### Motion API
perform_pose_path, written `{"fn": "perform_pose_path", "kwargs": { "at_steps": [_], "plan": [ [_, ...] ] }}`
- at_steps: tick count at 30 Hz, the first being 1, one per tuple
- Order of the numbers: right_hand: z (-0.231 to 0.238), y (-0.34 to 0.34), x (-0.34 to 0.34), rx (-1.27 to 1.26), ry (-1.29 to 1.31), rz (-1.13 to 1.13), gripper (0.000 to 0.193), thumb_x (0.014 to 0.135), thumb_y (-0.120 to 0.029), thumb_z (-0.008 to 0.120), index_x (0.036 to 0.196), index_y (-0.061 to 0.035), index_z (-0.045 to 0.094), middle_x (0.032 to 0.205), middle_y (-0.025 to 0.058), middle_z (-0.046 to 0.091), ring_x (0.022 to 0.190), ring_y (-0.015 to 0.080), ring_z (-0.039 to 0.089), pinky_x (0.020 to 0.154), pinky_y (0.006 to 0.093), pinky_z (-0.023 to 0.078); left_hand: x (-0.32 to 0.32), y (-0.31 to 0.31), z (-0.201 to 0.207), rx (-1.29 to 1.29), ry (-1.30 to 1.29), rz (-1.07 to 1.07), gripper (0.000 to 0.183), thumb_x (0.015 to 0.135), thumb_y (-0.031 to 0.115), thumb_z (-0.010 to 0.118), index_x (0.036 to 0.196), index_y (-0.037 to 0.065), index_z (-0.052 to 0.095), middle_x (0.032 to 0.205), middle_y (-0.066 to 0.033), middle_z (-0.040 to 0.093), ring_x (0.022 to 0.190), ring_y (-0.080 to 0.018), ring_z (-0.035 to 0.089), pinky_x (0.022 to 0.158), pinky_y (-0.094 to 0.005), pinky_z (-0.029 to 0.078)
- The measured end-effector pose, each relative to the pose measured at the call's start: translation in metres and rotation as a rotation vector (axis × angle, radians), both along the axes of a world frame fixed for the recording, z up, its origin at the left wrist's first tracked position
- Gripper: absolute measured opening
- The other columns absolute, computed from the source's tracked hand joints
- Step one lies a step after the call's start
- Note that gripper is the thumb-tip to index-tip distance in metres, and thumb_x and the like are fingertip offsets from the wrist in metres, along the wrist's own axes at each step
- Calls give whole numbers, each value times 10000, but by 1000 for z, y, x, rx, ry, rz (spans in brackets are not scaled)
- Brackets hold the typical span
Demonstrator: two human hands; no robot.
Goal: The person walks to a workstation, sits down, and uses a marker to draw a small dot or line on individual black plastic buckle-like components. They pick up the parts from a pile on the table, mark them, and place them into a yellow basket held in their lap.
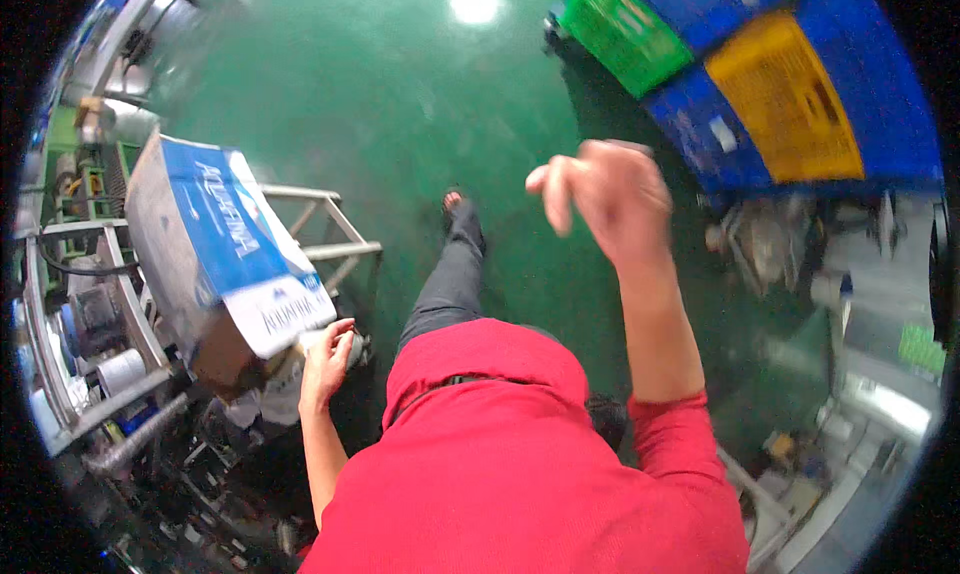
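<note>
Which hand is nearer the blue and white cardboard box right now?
Left. The left hand touches the lower corner of the cardboard box. The right hand is raised over the green floor, well apart from it.

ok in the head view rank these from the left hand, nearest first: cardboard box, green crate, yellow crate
From the left hand:
1. cardboard box, touching it at the lower corner, on the left
2. green crate, top, right of centre
3. yellow crate, upper right, farthest
</note>
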State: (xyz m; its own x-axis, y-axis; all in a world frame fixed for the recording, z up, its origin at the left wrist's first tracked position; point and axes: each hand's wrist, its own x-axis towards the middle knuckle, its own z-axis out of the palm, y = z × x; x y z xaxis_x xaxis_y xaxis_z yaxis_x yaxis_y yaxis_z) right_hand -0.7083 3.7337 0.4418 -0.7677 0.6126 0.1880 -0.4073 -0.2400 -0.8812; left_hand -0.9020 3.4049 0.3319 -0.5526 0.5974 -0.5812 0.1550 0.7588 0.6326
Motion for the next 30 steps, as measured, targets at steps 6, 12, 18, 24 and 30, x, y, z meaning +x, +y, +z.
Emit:
{"fn": "perform_pose_path", "kwargs": {
  "at_steps": [6, 12, 18, 24, 30],
  "plan": [
    [167, 80, -139, -232, 833, 712, 569, 898, -519, 305, 480, -139, 372, 468, -12, 387, 407, 138, 398, 572, 394, 385, -163, 273, 22, 406, 234, -246, 272, 876, 173, 502, 1099, 25, 547, 974, -114, 617, 895, -176, 589, 793, -304, 455],
    [170, 194, -281, -339, 991, 632, 566, 916, -447, 363, 453, -124, 320, 442, -16, 294, 403, 118, 328, 468, 365, 333, -336, 541, -3, 692, -37, -190, 268, 874, 191, 522, 1084, 30, 560, 946, -71, 630, 838, -119, 585, 758, -259, 460],
    [182, 368, -420, -1001, 744, 715, 533, 896, -457, 415, 511, -89, 437, 418, -43, 306, 412, 86, 430, 874, 501, 359, -460, 566, -138, 341, 304, -99, 285, 864, 224, 471, 1015, 7, 576, 1014, -190, 592, 974, -327, 558, 837, -385, 443],
    [192, 466, -623, -1001, 1120, 1020, 512, 901, -450, 398, 547, -85, 459, 425, -53, 317, 433, 87, 452, 982, 483, 203, -459, 313, -235, -471, 240, -222, 258, 743, 223, 490, 811, 29, 644, 817, -209, 620, 806, -329, 602, 703, -435, 469],
    [180, 561, -821, -305, 1120, 1039, 497, 921, -401, 355, 529, -105, 427, 451, -31, 338, 444, 107, 446, 885, 435, 322, -573, 357, -242, -804, -144, -60, 268, 788, 244, 467, 823, 33, 628, 852, -216, 612, 814, -341, 591, 709, -440, 459]
  ]
}}
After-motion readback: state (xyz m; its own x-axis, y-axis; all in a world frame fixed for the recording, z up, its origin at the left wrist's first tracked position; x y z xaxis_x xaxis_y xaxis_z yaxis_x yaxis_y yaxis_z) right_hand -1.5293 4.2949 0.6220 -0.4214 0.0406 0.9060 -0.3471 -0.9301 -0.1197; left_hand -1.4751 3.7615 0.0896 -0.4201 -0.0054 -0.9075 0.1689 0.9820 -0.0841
